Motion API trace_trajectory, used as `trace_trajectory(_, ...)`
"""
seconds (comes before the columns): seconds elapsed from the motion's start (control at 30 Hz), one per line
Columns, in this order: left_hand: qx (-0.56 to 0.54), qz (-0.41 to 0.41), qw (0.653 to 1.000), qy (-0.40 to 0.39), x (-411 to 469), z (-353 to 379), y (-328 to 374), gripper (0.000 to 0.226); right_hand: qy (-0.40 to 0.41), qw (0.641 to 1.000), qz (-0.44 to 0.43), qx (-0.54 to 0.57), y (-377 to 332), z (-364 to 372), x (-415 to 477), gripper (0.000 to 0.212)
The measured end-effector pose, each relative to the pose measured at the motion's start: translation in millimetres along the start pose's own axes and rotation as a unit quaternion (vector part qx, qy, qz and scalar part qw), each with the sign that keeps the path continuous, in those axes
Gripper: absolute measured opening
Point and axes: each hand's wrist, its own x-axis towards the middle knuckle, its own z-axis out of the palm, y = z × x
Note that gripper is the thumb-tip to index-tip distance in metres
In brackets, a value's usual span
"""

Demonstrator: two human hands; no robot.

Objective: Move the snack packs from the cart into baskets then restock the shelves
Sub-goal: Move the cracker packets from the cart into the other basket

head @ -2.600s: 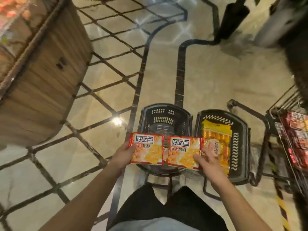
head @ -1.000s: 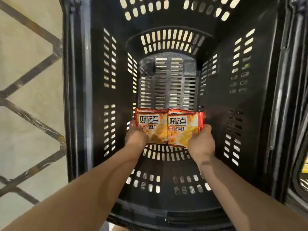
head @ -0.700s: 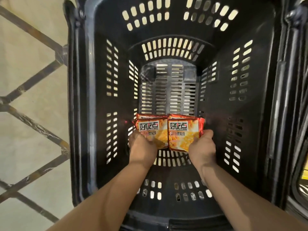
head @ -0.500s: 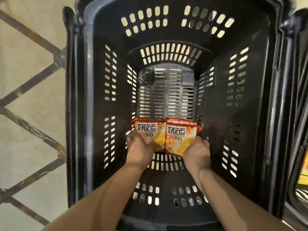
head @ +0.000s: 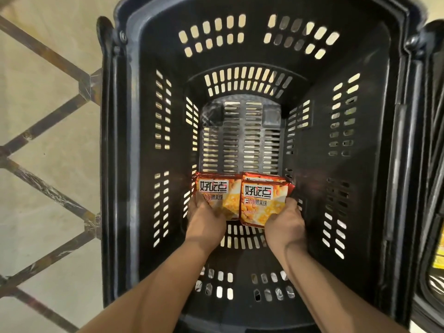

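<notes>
The left hand [head: 206, 223] and right hand [head: 286, 224] each grip stacked snack packs [head: 260, 195] low in the basket [head: 134, 140], where an uneven release could topple them.

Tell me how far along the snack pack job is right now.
Done: nothing yet lies loose in the black slotted plastic basket. In hand: the left hand and right hand each grip red-and-orange foil snack packs, low near the basket floor, not released. Left: letting go, any further cart loads, all shelf restocking; cart and shelves are out of view.
</notes>
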Motion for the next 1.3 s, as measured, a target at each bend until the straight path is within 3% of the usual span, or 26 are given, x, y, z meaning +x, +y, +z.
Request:
trace_trajectory(0.27,0.022,0.031,0.999,0.002,10.8,-7.4,-3.8,0.047,-0.013,0.989,-0.003,-0.148,-6.9,9.8,14.8,0.054)
trace_trajectory(0.53,0.033,0.015,0.999,-0.023,19.2,-12.0,-2.4,0.042,-0.061,0.991,-0.013,-0.121,2.6,4.3,30.8,0.050)
trace_trajectory(0.7,0.048,0.048,0.997,-0.026,12.4,-16.5,2.7,0.038,-0.147,0.981,0.017,-0.122,-8.9,-4.3,30.8,0.074)
trace_trajectory(0.83,0.078,0.072,0.994,-0.018,-0.6,-23.6,11.9,0.028,-0.145,0.981,0.050,-0.117,-19.2,-8.9,25.3,0.071)
trace_trajectory(0.93,0.165,0.070,0.984,-0.017,-10.7,-29.3,13.4,0.024,-0.136,0.981,0.003,-0.141,-21.6,-16.5,10.1,0.068)
trace_trajectory(1.03,0.214,0.073,0.974,-0.028,-26.1,-40.8,19.4,0.039,-0.106,0.975,-0.080,-0.176,-29.4,-33.6,-7.0,0.063)
trace_trajectory(1.13,0.286,0.158,0.945,-0.025,-55.0,-59.1,39.3,0.060,-0.068,0.958,-0.185,-0.209,-42.7,-62.7,-30.9,0.071)
trace_trajectory(1.23,0.421,0.275,0.863,0.052,-99.0,-84.0,70.1,0.073,-0.008,0.911,-0.289,-0.294,-60.8,-100.1,-66.4,0.080)
trace_trajectory(1.3,0.485,0.309,0.813,0.094,-137.3,-102.1,92.9,0.079,0.048,0.876,-0.333,-0.345,-74.3,-128.3,-97.1,0.090)
